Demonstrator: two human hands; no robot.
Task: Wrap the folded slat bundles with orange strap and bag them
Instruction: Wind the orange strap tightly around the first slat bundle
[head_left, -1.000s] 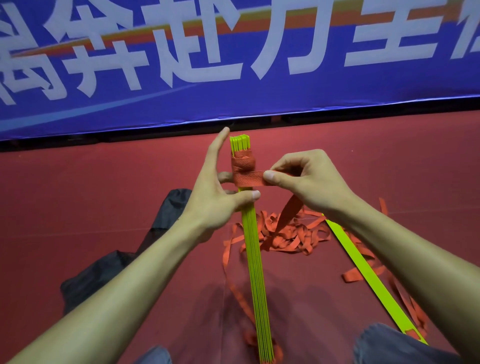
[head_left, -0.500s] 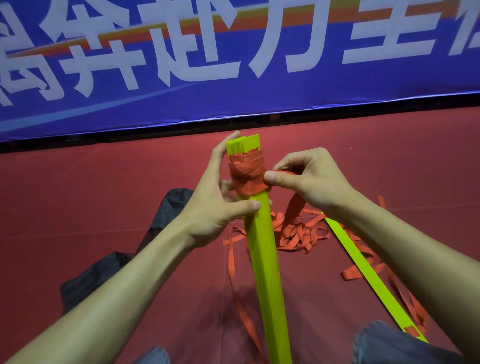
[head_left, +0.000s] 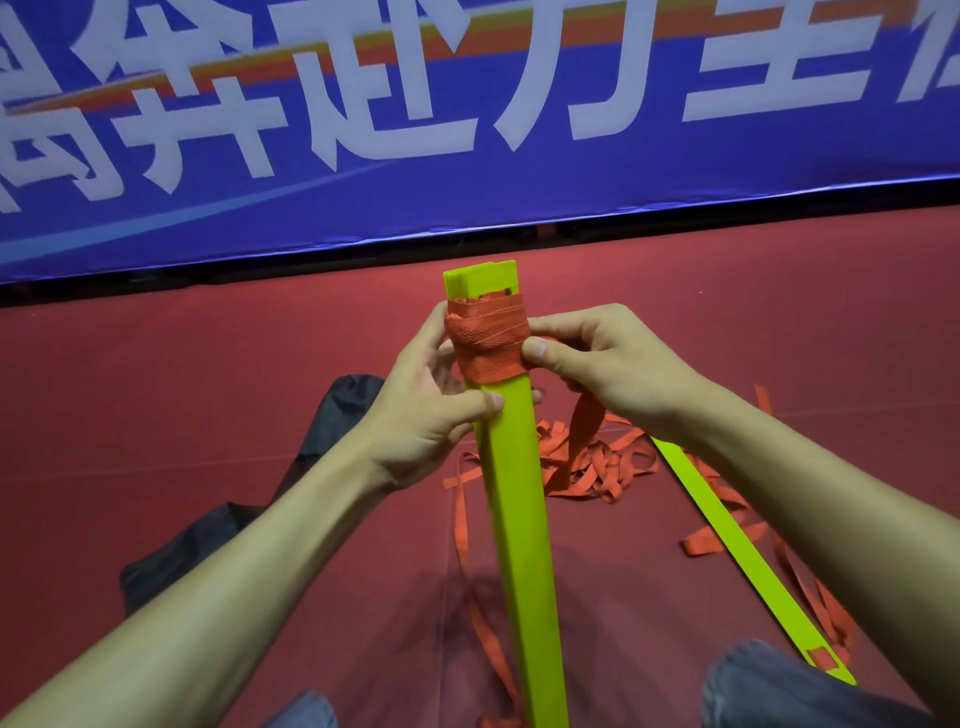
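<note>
Slat bundle (head_left: 514, 493) gripped w/ left hand (head_left: 431, 410), right hand (head_left: 597, 364) pinching orange strap (head_left: 488, 338) nr top.

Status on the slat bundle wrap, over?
Left hand grips slat bundle below the wrap. Right hand pinches orange strap at wrapped top end. Bag on floor, not yet used; nothing in the way.

The blue banner (head_left: 519, 197) bears large white Chinese characters, cropped at the top. Only "奔赴" reads clearly; the characters beside it are cut off.
</note>
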